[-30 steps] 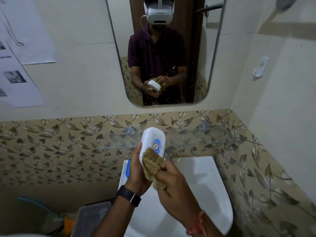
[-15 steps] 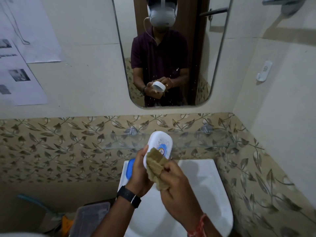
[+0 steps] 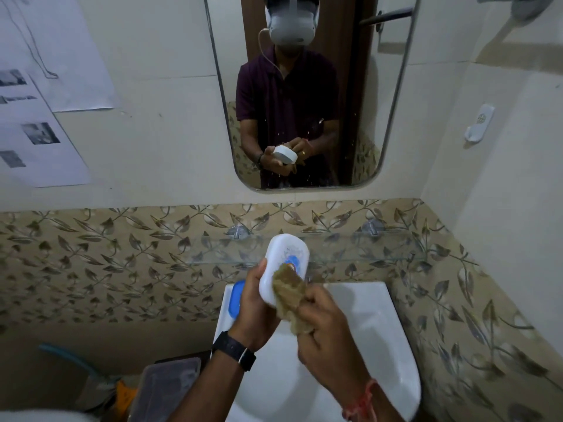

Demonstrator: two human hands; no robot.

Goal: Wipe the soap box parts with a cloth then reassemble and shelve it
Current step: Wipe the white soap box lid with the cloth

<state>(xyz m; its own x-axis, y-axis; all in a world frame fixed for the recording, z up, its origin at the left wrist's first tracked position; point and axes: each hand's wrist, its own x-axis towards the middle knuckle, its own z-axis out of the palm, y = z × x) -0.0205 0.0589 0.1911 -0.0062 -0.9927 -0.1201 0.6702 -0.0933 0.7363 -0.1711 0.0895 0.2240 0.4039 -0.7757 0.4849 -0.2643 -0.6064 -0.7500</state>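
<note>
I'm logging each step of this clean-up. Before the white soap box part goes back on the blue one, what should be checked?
1. White soap box part firmly held by left hand: ok.
2. Cloth in right hand, touching the part: ok.
3. Part wiped all over: cannot tell.
4. Blue part on the sink rim, within reach: ok.
5. Blue part wiped: cannot tell.
6. Glass shelf has room: ok.

Bare forearms, both. Left hand [image 3: 254,312]: black, rectangular-faced smartwatch [image 3: 234,350] on a dark band at the wrist. Right hand [image 3: 327,336]: thin red thread bracelet [image 3: 361,400] at the wrist. In the rounded wall mirror [image 3: 393,95]: dark maroon short-sleeved polo shirt [image 3: 286,95], white head-mounted camera unit [image 3: 292,25] with a thin white cable [image 3: 268,60] trailing to the collar.
</note>
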